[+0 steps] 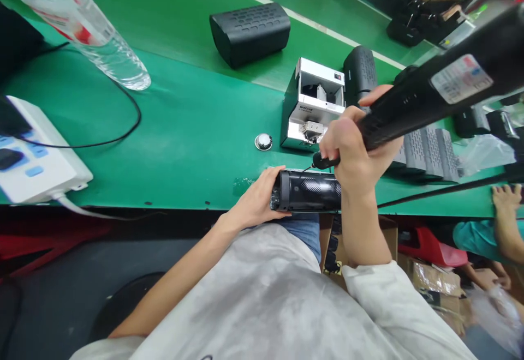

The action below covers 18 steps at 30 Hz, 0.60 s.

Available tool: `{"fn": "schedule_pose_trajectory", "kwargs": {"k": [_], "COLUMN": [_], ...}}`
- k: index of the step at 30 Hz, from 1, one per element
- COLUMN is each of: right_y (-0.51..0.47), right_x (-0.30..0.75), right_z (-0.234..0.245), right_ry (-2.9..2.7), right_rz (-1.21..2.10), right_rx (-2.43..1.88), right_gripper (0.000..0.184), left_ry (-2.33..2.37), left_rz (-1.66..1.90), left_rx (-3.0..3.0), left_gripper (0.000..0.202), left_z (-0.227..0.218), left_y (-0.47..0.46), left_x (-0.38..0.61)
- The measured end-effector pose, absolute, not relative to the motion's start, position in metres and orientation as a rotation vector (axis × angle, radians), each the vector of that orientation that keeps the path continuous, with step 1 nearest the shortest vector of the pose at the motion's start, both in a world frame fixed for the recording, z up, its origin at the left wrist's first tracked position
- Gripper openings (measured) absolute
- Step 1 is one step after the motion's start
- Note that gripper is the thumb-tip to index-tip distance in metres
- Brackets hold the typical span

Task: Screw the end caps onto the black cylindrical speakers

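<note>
My right hand point(355, 150) is wrapped round a black electric screwdriver point(417, 95), its body slanting up to the right. The thin bit points down to the left at a black speaker housing point(307, 192) with a perforated grille; I cannot tell whether the tip touches a screw. At the bench's near edge, my left hand point(262, 193) grips the left end of this housing, thumb below and fingers on top. The housing's right end is hidden behind my right wrist. A white screw feeder point(313, 103) stands just beyond it, with a small round silver piece point(263, 142) to its left.
Another black speaker housing point(250, 34) lies farther back. Several grey-black housings point(426, 155) are lined up at right. A white power strip point(45, 153), a cable and a plastic water bottle point(94, 33) occupy the left. A co-worker's hand point(506, 197) rests at the right edge.
</note>
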State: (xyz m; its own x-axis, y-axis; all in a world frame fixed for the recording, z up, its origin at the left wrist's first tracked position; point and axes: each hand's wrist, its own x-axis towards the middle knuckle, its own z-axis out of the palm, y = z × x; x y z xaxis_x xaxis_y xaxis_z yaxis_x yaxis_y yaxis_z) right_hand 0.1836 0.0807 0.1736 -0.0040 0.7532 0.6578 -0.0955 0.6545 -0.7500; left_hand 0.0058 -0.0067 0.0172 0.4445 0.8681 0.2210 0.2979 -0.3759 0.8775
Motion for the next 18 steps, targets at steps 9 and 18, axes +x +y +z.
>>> {"fn": "schedule_pose_trajectory", "kwargs": {"k": [9, 18], "right_y": [0.0737, 0.0727], "right_x": [0.1830, 0.1865], "right_z": [0.1742, 0.1746], "right_ry": [-1.413, -1.441], "right_rz": [0.736, 0.783], "right_rx": [-0.604, -0.629], "right_gripper": [0.031, 0.034], "left_ry": [0.952, 0.954], "left_rz": [0.930, 0.941], "left_rx": [1.878, 1.891], "left_gripper": [0.118, 0.122], "left_z": [0.0189, 0.0151], "left_y": [-0.0059, -0.0067], "left_x": [0.0062, 0.0070]}}
